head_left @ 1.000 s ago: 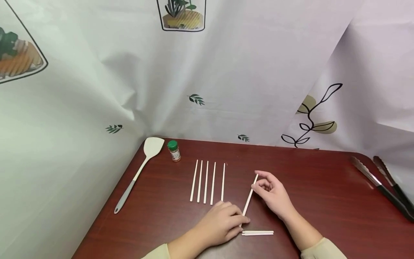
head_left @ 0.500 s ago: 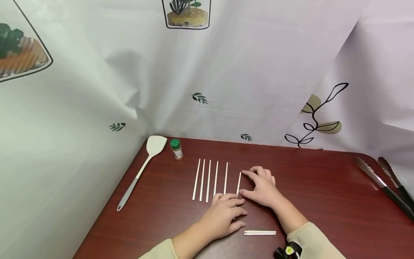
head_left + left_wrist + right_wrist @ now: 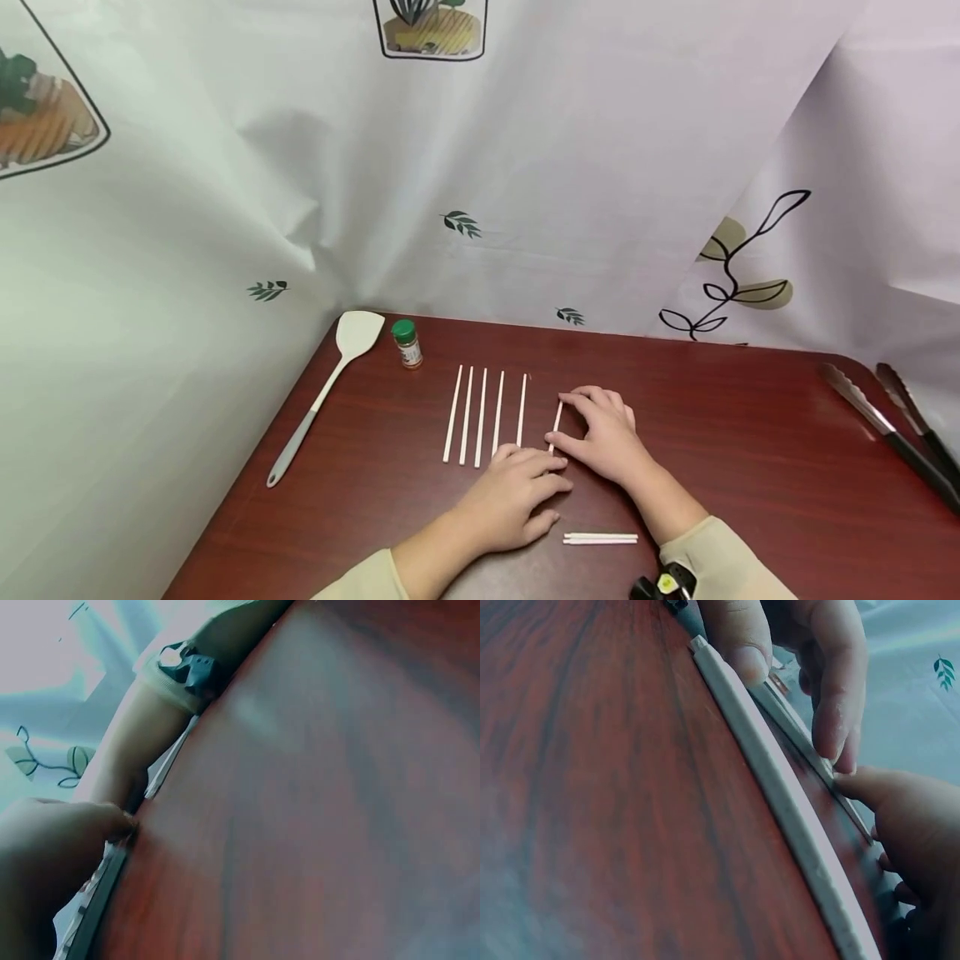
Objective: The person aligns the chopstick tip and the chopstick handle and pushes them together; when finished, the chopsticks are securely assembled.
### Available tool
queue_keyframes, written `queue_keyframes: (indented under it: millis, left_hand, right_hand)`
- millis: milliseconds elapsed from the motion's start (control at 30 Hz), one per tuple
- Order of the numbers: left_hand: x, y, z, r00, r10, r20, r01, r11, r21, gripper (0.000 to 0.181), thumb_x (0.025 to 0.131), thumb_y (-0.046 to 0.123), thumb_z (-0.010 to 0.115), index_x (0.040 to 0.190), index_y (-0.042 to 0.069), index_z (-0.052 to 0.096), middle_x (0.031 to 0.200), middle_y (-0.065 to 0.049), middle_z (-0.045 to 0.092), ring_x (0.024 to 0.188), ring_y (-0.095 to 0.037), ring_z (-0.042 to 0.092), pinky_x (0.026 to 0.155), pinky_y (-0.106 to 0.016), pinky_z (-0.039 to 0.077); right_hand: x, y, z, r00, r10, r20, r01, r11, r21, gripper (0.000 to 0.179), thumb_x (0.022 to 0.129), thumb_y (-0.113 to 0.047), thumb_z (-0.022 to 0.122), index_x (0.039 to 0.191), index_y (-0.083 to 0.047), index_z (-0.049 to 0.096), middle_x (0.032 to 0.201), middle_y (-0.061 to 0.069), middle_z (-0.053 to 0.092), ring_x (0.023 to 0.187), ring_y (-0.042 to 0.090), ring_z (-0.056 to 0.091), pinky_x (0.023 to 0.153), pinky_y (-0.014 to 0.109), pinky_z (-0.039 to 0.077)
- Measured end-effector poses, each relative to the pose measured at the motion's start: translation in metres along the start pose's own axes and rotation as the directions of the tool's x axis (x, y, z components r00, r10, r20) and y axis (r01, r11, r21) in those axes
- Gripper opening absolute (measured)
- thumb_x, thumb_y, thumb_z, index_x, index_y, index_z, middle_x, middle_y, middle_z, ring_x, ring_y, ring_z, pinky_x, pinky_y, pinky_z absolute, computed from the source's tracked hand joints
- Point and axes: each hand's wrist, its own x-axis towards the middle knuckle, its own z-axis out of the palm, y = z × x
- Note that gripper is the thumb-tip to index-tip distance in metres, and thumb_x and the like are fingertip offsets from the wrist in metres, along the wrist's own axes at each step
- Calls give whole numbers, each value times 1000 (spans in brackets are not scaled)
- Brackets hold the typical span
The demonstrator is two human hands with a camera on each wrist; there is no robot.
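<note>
A thin white stick lies on the table between both hands. My right hand has its thumb and fingertips on it, the index finger at the far end and the thumb lower down. My left hand stretches its fingers over the near end, hiding it; in the right wrist view, one left fingertip touches or nearly touches the stick. To its left, several similar white sticks stand in an upright-running row, their near ends partly behind my left hand. Two more sticks lie side by side crosswise in front.
On the dark red-brown table, a white spatula with grey handle lies at the left. A green-capped spice jar stands beside it. Black-handled metal tongs lie at the far right. White patterned cloth hangs behind.
My right hand has moved left, bringing the slanted stick closer to the row and laying it nearly parallel. My left hand shifted slightly away from the crosswise pair, toward the row's near ends.
</note>
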Motion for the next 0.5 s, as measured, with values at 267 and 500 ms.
queue_keyframes:
  millis: [267, 500]
  left_hand:
    - [-4, -16, 2, 999, -7, -43, 6, 1000, -12, 28, 91, 36, 81, 116, 25, 76, 134, 7, 70, 128, -15, 60, 103, -42, 42]
    - [0, -16, 3, 996, -65, -58, 66, 998, -1, 20, 93, 32, 80, 113, 26, 78, 133, 10, 73, 129, -17, 63, 103, -45, 42]
  right_hand:
    - [4, -1, 2, 999, -38, 39, 40, 998, -52, 67, 90, -49, 82, 146, -14, 68, 150, 17, 56, 143, 46, 43, 109, 69, 33]
    - [2, 4, 4, 996, -69, 64, 72, 996, -54, 66, 93, -55, 77, 147, -20, 66, 159, 18, 49, 151, 48, 36, 117, 69, 26]
